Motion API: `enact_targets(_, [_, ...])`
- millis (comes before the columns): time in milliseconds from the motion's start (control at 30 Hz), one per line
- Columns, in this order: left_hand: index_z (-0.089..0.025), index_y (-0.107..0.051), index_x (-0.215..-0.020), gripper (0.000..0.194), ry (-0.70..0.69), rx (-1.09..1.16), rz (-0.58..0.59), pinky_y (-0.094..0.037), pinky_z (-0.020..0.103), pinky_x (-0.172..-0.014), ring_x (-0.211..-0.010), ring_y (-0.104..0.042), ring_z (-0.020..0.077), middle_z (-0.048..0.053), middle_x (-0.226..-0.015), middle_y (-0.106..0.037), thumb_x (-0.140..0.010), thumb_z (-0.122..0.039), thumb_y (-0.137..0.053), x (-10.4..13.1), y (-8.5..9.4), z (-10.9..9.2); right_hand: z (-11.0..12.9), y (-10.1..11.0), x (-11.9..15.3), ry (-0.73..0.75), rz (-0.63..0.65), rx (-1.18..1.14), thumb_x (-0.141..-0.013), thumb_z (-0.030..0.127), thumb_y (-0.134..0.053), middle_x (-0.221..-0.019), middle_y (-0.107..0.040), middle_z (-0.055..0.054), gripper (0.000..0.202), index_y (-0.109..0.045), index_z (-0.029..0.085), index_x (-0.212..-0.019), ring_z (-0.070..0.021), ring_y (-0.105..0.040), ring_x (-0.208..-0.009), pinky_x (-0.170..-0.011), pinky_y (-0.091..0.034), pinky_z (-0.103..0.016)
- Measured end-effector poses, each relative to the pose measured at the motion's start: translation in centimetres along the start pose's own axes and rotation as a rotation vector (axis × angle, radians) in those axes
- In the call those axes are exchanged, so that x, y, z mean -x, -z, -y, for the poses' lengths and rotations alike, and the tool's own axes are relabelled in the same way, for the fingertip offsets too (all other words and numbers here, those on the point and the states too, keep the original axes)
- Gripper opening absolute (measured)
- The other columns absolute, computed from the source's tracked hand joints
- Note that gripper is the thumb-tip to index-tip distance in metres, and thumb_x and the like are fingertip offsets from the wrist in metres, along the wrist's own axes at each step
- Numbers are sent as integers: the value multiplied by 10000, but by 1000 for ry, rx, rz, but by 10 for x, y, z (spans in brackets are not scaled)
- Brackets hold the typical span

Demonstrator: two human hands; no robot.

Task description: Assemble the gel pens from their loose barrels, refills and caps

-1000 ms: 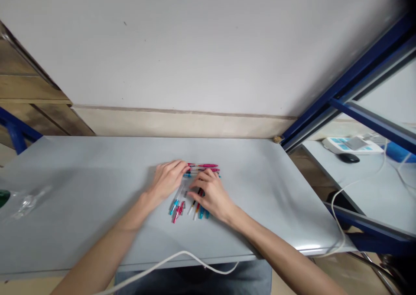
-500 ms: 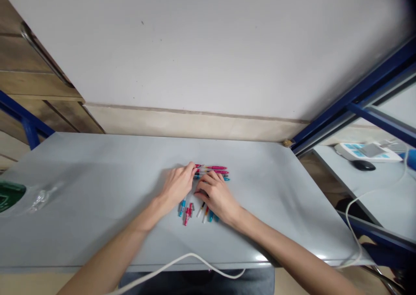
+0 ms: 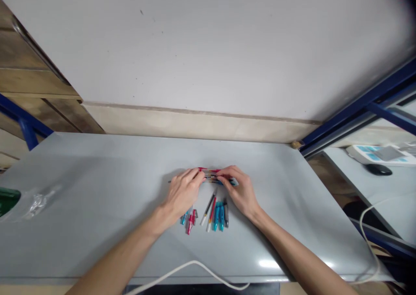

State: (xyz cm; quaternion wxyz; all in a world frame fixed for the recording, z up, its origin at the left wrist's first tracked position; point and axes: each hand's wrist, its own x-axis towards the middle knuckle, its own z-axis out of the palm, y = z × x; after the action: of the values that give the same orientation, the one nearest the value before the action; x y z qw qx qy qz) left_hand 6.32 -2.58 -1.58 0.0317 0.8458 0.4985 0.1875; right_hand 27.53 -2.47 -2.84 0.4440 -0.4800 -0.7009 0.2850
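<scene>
My left hand (image 3: 186, 190) is closed on a thin, dark pen refill (image 3: 210, 177), and a slim dark end pokes out on the hand's far left. My right hand (image 3: 239, 190) pinches the refill's other end between thumb and fingers. Just behind the fingers lie several pens with pink parts (image 3: 212, 171) and blue parts (image 3: 232, 182), partly hidden by both hands. Closer to me are a black-inked refill (image 3: 208, 209) and a red-inked refill (image 3: 212, 212). Right of them lie blue pen barrels (image 3: 216, 217) and a grey one (image 3: 226, 213). Pink pen parts (image 3: 190, 223) and a blue part (image 3: 183, 218) lie left.
Everything lies on a grey table (image 3: 113, 191) against a wall. Clear plastic with a green part (image 3: 9, 201) sits at the left edge. A white cable (image 3: 195, 262) crosses the front edge. On a side table at right are a black mouse (image 3: 378, 169) and a white device (image 3: 378, 154).
My right hand has moved up and right, off the near pen parts, uncovering refills and barrels. It now pinches a thin refill together with my left hand. The view has shifted slightly.
</scene>
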Motion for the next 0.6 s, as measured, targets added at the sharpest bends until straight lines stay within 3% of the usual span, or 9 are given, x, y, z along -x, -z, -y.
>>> enact_targets(367, [-219,-643,-951,214,-6,-50,-76,-450,306,-673,-899,-647,192,33,-972,-697,-1036,-187,-449,4,0,-7,10,-1,-2,-17,-1,-71,-942,291,-676,-916,-697,-52,88,-734,227,-926,-221,-615,-889,-803,-490,-361])
enact_targets(600, [-203,-637,-1020,275,-136,13,5,-514,331,-756,-949,-646,209,70,-1015,-676,-1056,-187,-364,4,-1,-5,11,-6,-2,-9,44,-100,-937,395,-673,-861,-712,-62,200,-742,217,-878,-231,-612,-862,-807,-495,-378])
